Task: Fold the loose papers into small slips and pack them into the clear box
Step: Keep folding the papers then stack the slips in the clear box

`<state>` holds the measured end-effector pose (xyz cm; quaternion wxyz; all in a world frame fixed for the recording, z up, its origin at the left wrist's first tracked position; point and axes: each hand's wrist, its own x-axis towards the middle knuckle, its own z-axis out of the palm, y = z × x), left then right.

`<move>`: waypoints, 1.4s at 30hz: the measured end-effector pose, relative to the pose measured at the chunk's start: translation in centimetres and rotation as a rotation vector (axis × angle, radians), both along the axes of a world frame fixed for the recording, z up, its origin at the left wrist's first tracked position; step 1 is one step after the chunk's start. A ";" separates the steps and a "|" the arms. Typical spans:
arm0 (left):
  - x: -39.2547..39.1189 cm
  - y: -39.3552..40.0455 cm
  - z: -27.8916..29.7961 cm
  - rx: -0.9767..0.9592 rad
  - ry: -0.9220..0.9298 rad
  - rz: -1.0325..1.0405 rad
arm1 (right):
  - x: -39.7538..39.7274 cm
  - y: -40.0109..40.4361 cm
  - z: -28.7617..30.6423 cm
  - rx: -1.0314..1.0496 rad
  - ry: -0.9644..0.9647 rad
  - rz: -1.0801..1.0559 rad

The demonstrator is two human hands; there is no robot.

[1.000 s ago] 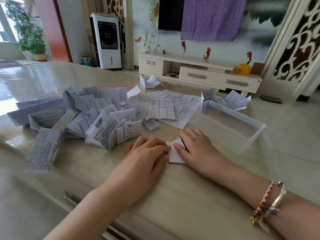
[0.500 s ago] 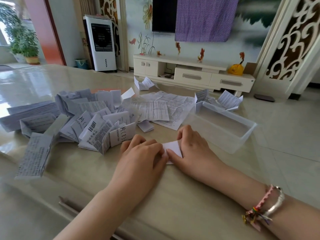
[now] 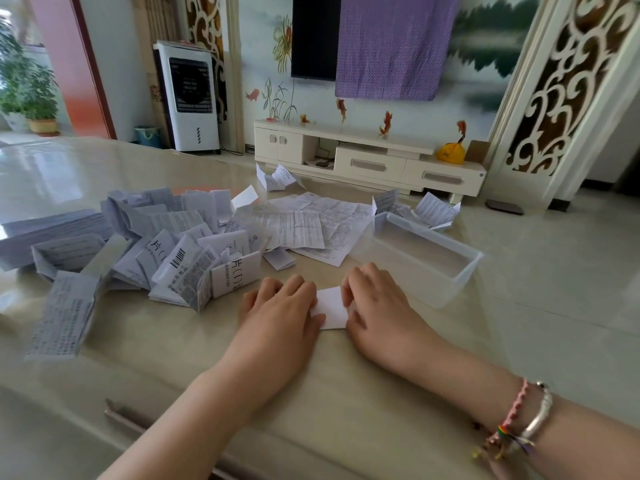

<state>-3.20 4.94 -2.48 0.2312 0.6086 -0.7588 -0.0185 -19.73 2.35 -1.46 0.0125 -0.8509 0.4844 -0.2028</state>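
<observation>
Presently, from the head view, the following is recorded.

Table (image 3: 346, 410): glossy beige top, seen from its near edge.

Slip (image 3: 330, 308): one small white folded paper, laid flat on the table near the front edge, between the two hands and partly covered by both.

Left hand (image 3: 280, 317): placed palm down on the left part of the slip, fingers bent at the knuckles and kept together, fingertips pressed onto the paper. Nothing is gripped.

Right hand (image 3: 377, 306): placed palm down on the right part of the slip, fingers curled over its right edge; whether the edge is pinched or only pressed cannot be told. Bracelets (image 3: 519, 420) are worn on the right wrist.

Clear box (image 3: 426, 258): set on the table just right of and beyond the right hand, open at the top. No slips are seen inside it.

Pile of papers (image 3: 166, 251): printed sheets, many creased or partly folded, heaped on the left of the table, well apart from the box. One creased strip (image 3: 62, 317) is laid apart at the near left.

Flat sheets (image 3: 311, 230): several unfolded printed pages are spread between the pile and the box. More crumpled papers (image 3: 433, 209) are laid just behind the box.

Cabinet (image 3: 370, 161): low and cream, stood against the far wall.
</observation>
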 end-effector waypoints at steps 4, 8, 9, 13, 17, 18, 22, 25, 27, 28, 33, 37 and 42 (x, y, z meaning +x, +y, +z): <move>0.5 -0.5 -0.2 0.025 0.133 -0.014 | -0.6 0.0 0.5 -0.004 -0.008 0.189; 1.5 -0.7 0.0 0.078 0.278 -0.069 | -1.5 -1.1 1.0 0.038 0.211 0.263; 1.8 -0.6 0.2 0.083 0.291 -0.078 | -1.6 -1.3 1.1 -0.015 0.261 0.271; 3.5 -0.4 1.4 0.079 0.382 0.014 | -1.1 -2.5 1.8 -0.323 0.223 0.275; 5.2 -1.0 2.2 0.148 0.454 0.126 | 1.2 -4.9 4.3 -0.517 -0.002 0.124; 5.5 -1.2 2.4 0.171 0.480 0.145 | 1.9 -5.5 4.9 -0.512 -0.071 0.081; 6.4 -1.9 2.7 0.211 0.529 0.186 | 6.6 -9.4 6.1 -0.336 -0.306 -0.017; 6.5 -2.4 2.4 0.212 0.515 0.195 | 10.7 -12.2 7.1 -0.224 -0.513 -0.001; 6.3 -2.8 2.2 0.204 0.492 0.196 | 12.7 -13.7 7.4 -0.022 -0.598 0.084; 6.3 -2.9 2.2 0.200 0.478 0.197 | 13.2 -14.4 7.4 0.105 -0.598 0.125; 5.9 -3.5 2.2 0.208 0.433 0.207 | 10.8 -16.7 7.1 0.247 -0.278 0.059; 5.3 -3.8 2.1 0.192 0.369 0.250 | 7.7 -16.5 8.2 0.464 0.205 -0.005; 5.2 -3.7 2.1 0.184 0.359 0.267 | 7.1 -15.1 7.9 0.487 0.567 0.000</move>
